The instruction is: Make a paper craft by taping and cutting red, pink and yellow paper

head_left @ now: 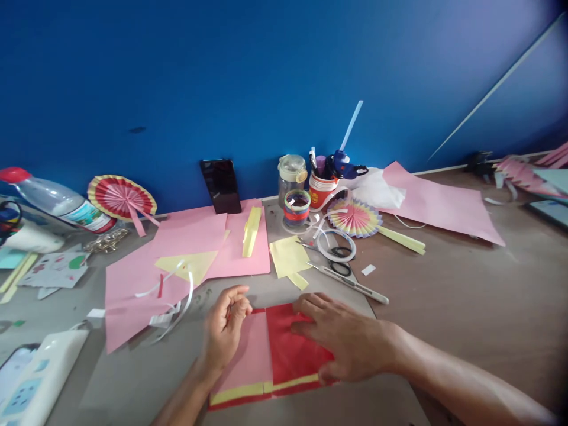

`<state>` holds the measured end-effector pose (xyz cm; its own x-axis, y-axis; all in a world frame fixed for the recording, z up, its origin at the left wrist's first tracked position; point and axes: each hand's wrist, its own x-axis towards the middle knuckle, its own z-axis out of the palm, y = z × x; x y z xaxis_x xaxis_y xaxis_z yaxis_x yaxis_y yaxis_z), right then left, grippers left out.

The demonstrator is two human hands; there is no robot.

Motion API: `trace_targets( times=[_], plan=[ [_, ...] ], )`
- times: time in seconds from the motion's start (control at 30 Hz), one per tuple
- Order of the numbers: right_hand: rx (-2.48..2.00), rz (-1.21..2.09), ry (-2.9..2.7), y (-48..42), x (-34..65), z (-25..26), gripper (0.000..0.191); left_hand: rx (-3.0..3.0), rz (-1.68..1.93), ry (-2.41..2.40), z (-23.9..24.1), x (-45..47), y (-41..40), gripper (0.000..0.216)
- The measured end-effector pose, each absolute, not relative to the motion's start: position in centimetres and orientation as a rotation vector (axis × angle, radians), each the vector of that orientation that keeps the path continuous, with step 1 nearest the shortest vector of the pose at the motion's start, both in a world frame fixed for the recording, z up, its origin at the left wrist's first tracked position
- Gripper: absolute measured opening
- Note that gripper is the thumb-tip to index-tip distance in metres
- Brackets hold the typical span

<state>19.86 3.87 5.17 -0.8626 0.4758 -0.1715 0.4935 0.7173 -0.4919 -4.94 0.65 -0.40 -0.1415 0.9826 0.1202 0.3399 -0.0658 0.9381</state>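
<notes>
A layered paper piece lies flat on the desk before me, with a pink panel on its left and a red panel on its right. Yellow and red strips run along its near edge. My right hand rests on the red panel with its fingers spread. At the pink panel's upper left, my left hand is curled, thumb against the fingers; whatever it may hold is hidden. Beyond the hands lie a yellow paper piece, a craft knife and scissors.
Pink sheets cover the back left, with a phone leaning on the wall behind. Tape rolls, a jar, a red cup and a paper fan stand or lie back right. A power strip sits left.
</notes>
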Motion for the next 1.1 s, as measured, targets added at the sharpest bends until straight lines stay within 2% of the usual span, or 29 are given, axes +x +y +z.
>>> trace_targets(
  times=[0.07,0.17,0.23,0.27,0.37,0.4,0.6,0.67,0.73,0.83,0.9,1.07,1.1],
  plan=[
    [0.835,-0.817,2.883,3.6,19.8,5.0,0.063,1.472,1.239,1.548,-0.4,-4.9,0.8,0.018],
    [0.9,-0.819,2.883,3.6,19.6,4.6,0.032,1.55,1.244,1.525,0.0,-4.8,0.9,0.012],
    [0.913,-0.849,2.874,3.8,19.6,4.6,0.024,1.628,1.226,1.495,0.4,-4.7,0.8,0.009],
    [0.903,-0.865,2.87,3.8,19.6,4.7,0.028,1.663,1.213,1.484,0.5,-4.6,0.8,0.01],
    [0.833,-0.878,2.874,3.8,19.7,4.8,0.059,1.683,1.194,1.516,0.4,-4.8,0.5,0.015],
    [0.828,-0.869,2.877,3.8,19.7,4.8,0.061,1.667,1.196,1.547,0.3,-5.0,0.4,0.018],
    [0.906,-0.853,2.91,4.5,19.1,3.7,0.019,1.721,1.273,1.617,-0.2,-5.2,0.8,0.03],
    [0.896,-0.84,2.925,4.7,19.0,3.8,0.014,1.845,1.24,1.575,0.1,-5.0,1.0,0.03],
    [0.85,-0.847,2.914,4.5,19.2,4.2,0.025,1.962,1.177,1.518,0.2,-4.9,1.1,0.029],
    [0.798,-0.843,2.904,3.9,19.7,4.7,0.061,2.101,1.031,1.43,0.0,-4.9,1.2,0.025],
    [0.794,-0.84,2.914,3.5,19.9,4.6,0.066,2.173,0.928,1.393,-0.3,-4.9,1.3,0.021],
    [0.901,-0.909,2.978,3.6,19.8,3.8,0.026,2.17,0.836,1.319,-0.3,-4.8,1.4,0.019],
    [0.919,-0.952,2.995,3.9,19.8,3.7,0.022,2.126,0.853,1.296,-0.1,-4.8,1.4,0.019]
  ],
)
